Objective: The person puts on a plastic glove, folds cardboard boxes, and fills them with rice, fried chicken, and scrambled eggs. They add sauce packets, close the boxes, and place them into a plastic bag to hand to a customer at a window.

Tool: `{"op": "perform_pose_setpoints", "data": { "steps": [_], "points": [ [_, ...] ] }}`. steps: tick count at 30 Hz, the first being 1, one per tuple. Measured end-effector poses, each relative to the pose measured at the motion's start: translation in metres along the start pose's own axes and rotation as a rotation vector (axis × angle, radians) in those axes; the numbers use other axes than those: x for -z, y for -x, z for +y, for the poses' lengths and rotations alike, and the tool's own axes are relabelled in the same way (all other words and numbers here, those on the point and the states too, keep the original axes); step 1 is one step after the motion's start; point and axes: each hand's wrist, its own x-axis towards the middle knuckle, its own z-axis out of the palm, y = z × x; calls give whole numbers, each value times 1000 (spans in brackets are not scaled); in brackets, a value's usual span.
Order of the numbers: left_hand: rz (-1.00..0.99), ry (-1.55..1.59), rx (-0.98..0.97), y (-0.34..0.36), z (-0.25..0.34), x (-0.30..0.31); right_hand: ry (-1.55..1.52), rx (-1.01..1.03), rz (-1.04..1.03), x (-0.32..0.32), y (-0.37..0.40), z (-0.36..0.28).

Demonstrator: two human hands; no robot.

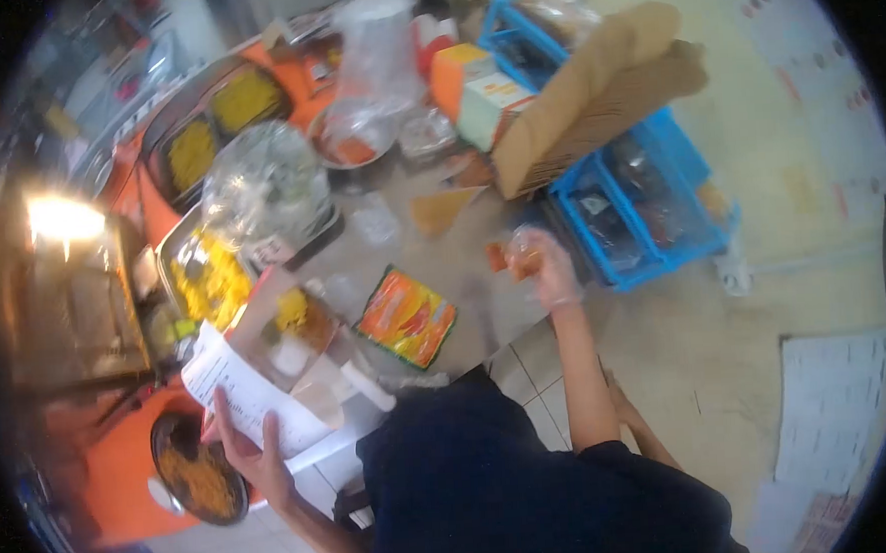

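My left hand (260, 464) is at the lower left, with fingers on a white sheet of printed paper (264, 401) that it seems to hold; the paper curls at its edge. A clear plastic glove covers my right hand (543, 266), whose fingers are closed around small orange-brown pieces of food (510, 260) over the right end of the grey worktop (485, 319). Between the hands lies an orange and yellow packet (407, 316) with a green edge. Beyond my left hand, yellow food (211, 279) fills a metal tray. Blur hides finer detail.
Blue plastic crates (649, 201) and a torn cardboard box (594, 93) stand at the right. A large clear plastic bag (266, 181) is beside trays of yellow food (245, 99). A round dark pan (201, 469) with orange shreds sits lower left, below a bright lamp (64, 218).
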Motion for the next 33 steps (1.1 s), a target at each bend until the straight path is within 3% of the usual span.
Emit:
{"op": "perform_pose_setpoints", "data": {
  "steps": [1,4,7,11,14,15,18,20,23,26,29,32,33],
  "points": [
    [7,2,-3,3,-3,6,87,-41,-70,-18,9,24],
    [58,-18,1,11,2,10,-142,-161,67,-53,28,51],
    [94,-30,23,18,1,15,-562,-373,357,-67,29,25],
    [98,-34,26,25,-5,18,-672,-500,105,-25,20,37],
    [114,-43,9,25,-3,23,428,-366,-161,-44,17,31],
    [137,-32,15,27,-4,30,910,-54,-301,-56,27,20],
    [213,-151,-11,26,-3,55,1062,414,-379,-53,18,91],
    [303,-120,-5,28,1,78,800,394,-201,-79,15,82],
    [395,-150,-1,40,-4,119,840,459,-340,-150,29,-1],
    [473,-206,15,46,-8,152,635,613,-695,-235,40,-4],
    [539,-229,38,55,-13,186,979,368,-544,-318,89,-10],
    [593,-241,81,69,-16,222,434,-22,-783,-368,139,-18],
    [607,-255,95,73,-19,232,590,8,-1026,-380,152,-3]
  ]
}}
